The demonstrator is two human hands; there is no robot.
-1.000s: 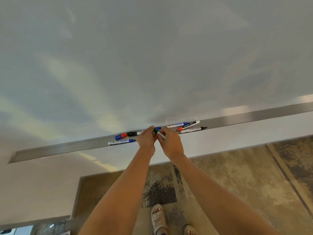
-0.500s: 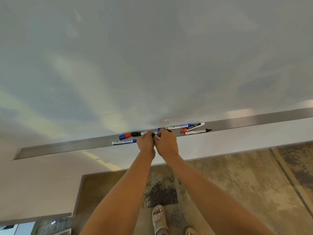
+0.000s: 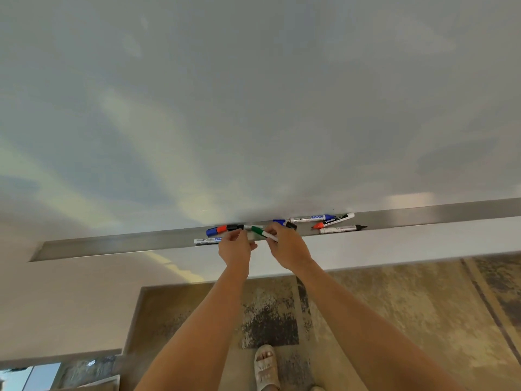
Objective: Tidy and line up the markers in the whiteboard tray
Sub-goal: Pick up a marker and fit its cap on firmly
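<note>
A long steel tray (image 3: 118, 245) runs under the whiteboard (image 3: 253, 108). My right hand (image 3: 286, 249) pinches a green-capped white marker (image 3: 260, 232), tilted over the tray's middle. My left hand (image 3: 235, 248) is just left of it, fingertips at a pale marker body; what it grips is blurred. Behind lie a blue and red marker (image 3: 216, 230) and a black-capped one (image 3: 235, 227). A blue-labelled white marker (image 3: 207, 241) lies at the left. To the right lie a blue marker (image 3: 313, 218), a red-tipped black-labelled one (image 3: 332, 220) and a black-tipped white one (image 3: 342, 228).
Below the tray is a white wall strip (image 3: 394, 244), then a mottled brown carpet (image 3: 394, 311). My sandalled foot (image 3: 266, 365) stands on it. The tray's left end (image 3: 36, 253) and its right stretch (image 3: 451, 213) hold nothing.
My hands, pressed together over the green marker a moment ago, have drawn slightly apart. The green marker now shows between them, held by my right hand.
</note>
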